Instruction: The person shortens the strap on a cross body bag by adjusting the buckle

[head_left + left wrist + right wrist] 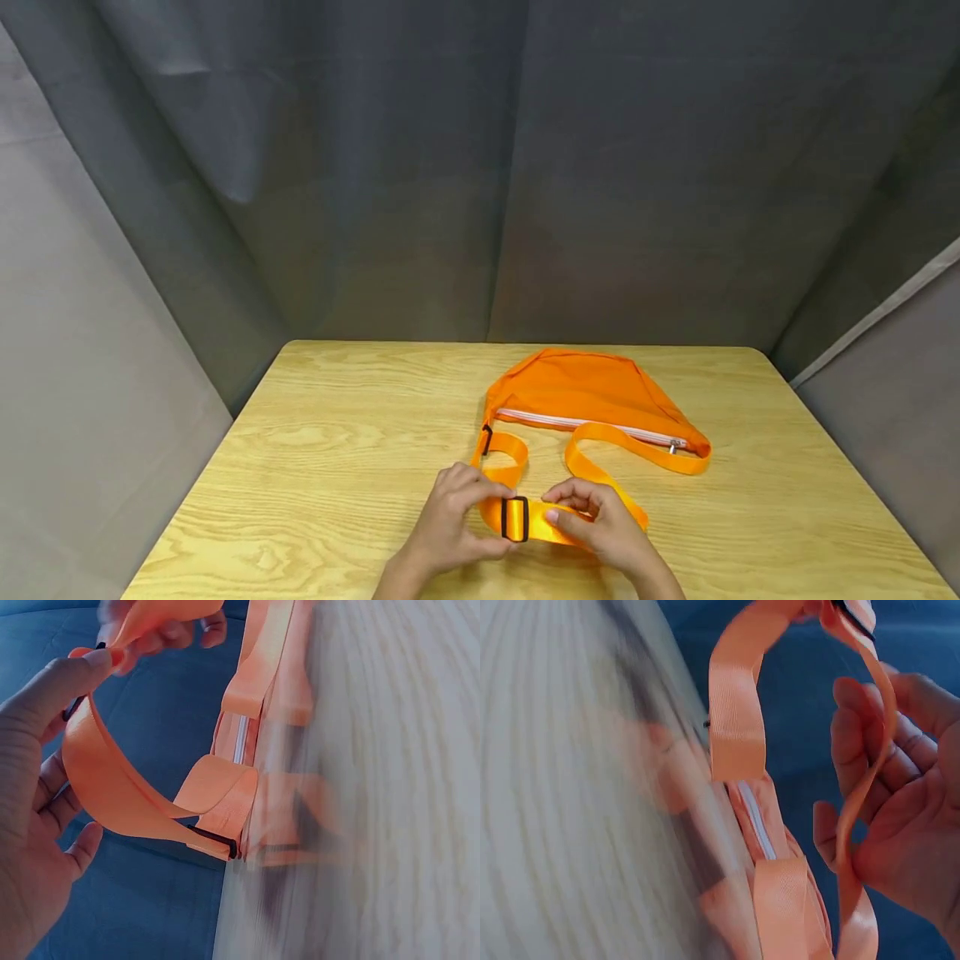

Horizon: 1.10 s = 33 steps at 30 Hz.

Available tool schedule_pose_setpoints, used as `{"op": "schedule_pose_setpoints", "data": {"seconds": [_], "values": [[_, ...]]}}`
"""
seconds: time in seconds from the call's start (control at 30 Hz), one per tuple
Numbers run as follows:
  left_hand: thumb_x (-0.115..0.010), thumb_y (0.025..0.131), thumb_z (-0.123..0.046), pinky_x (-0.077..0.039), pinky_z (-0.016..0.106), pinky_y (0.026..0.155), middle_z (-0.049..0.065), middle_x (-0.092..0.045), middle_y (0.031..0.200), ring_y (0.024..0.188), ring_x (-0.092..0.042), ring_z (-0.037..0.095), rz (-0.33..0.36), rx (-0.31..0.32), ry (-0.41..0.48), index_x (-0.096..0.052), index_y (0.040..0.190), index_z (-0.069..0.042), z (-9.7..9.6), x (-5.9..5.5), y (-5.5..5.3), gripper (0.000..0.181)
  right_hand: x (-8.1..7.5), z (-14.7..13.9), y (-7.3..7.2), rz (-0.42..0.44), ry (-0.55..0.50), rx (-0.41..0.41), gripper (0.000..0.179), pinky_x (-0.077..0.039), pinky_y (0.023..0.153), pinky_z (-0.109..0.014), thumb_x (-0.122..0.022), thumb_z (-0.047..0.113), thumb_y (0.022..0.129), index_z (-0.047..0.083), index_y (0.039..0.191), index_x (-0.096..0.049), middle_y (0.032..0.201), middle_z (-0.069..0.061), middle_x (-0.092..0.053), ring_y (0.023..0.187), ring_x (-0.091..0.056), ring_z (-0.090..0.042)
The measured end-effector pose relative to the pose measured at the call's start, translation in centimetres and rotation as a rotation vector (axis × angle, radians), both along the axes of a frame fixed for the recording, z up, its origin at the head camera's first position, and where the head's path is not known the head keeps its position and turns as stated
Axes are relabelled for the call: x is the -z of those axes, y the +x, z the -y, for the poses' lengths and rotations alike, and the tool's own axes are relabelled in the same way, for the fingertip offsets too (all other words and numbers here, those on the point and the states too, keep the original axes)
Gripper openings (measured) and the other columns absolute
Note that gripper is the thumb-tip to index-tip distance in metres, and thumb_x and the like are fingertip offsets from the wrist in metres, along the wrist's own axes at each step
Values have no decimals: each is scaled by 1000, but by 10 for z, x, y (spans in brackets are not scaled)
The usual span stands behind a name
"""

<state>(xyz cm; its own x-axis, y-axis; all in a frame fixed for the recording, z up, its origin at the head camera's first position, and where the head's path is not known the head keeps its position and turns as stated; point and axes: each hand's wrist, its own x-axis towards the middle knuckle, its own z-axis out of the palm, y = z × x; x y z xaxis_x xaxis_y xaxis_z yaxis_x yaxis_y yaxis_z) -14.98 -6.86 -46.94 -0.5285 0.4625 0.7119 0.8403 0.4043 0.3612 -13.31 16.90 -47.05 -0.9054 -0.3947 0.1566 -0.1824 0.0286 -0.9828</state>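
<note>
With our left grip (454, 514) pinching the slider (525, 520) edgewise and our right grip (609, 527) pinching the strap (537, 523), we apparently adjust length; next likely requires feeding slack through.

A bare left hand (448, 518) and bare right hand (609, 523) — slender fingers (849, 746), rounded fingertips (92, 833), uncovered wrists (408, 570)

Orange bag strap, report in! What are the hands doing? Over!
Left hand: holding black buckle. Right hand: pinching strap beside it. Orange bag lying on table. Nothing seen in the way.
</note>
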Motion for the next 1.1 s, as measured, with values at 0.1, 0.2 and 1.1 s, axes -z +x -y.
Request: {"op": "schedule_pose_setpoints", "data": {"seconds": [0.1, 0.2, 1.1], "values": [[-88, 54, -32, -39, 28, 80, -11, -56, 88, 85, -47, 6, 43, 13, -7, -68, 99, -20, 0, 1, 1, 51, 3, -4, -1, -19, 28, -4, 14, -51, 62, -26, -63, 7, 88, -5, 95, -62, 89, -11, -64, 75, -59, -11], [-88, 54, -31, -41, 29, 81, -12, -56, 88, 86, -48, 5, 94, 21, -1, -68, 99, -19, 0, 0, 1, 50, 3, -4, -2, -57, 24, -19, 12, -49, 59, -25, -62, 8, 89, -2, 93, -63, 85, -9, -65, 70, -55, -9], [-86, 56, -23, -42, 31, 85, -16, -58, 93, 87, -51, 1, 188, 73, 25, -68, 102, -23, 0, 2, 3, 50, -3, -15, 1, -78, 102, -4, 9, -50, 59, -28, -64, 10, 87, 1, 90, -66, 84, -5, -64, 75, -57, -12]]}}
